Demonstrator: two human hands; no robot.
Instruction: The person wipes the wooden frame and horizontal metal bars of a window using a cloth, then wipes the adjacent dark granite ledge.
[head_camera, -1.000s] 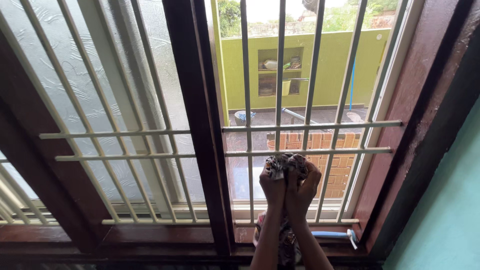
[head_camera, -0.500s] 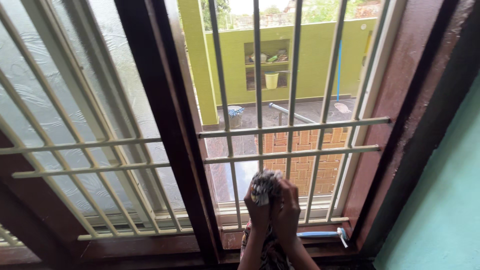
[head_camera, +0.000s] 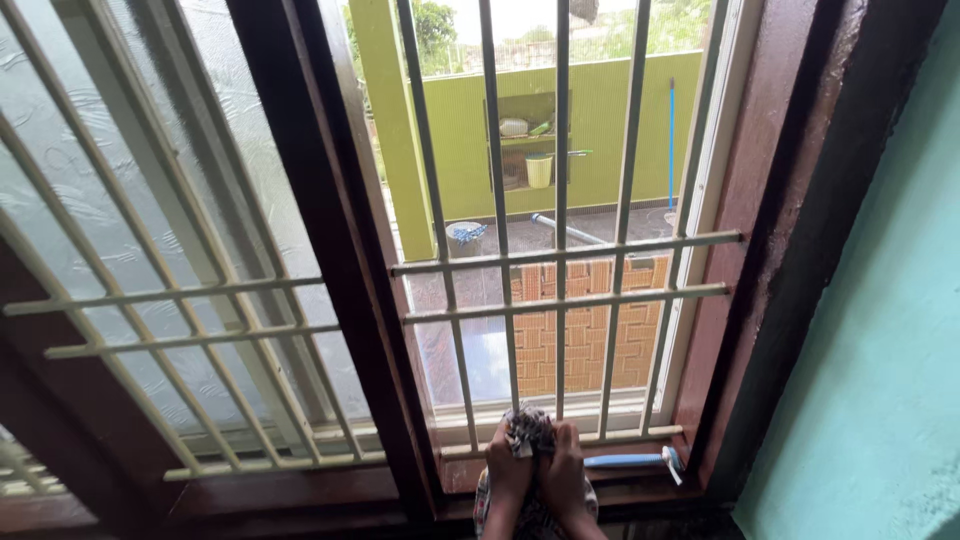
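My left hand (head_camera: 508, 468) and my right hand (head_camera: 563, 472) are pressed together low on the window grille, both closed around a bunched patterned cloth (head_camera: 528, 432). The cloth wraps a cream vertical bar (head_camera: 560, 300) just above the bottom rail (head_camera: 620, 437). More of the cloth hangs down between my forearms (head_camera: 535, 515). A blue-handled brush (head_camera: 635, 461) lies on the brown sill just right of my right hand.
A dark brown wooden mullion (head_camera: 330, 260) splits the window; frosted glass (head_camera: 150, 180) lies behind the left bars. A teal wall (head_camera: 880, 400) stands at the right. Outside are a green wall, a brick parapet (head_camera: 580, 340) and a wet terrace.
Both hands with the cloth have slid down the bar, from near the lower crossbars to just above the bottom rail. The view has shifted slightly to the right.
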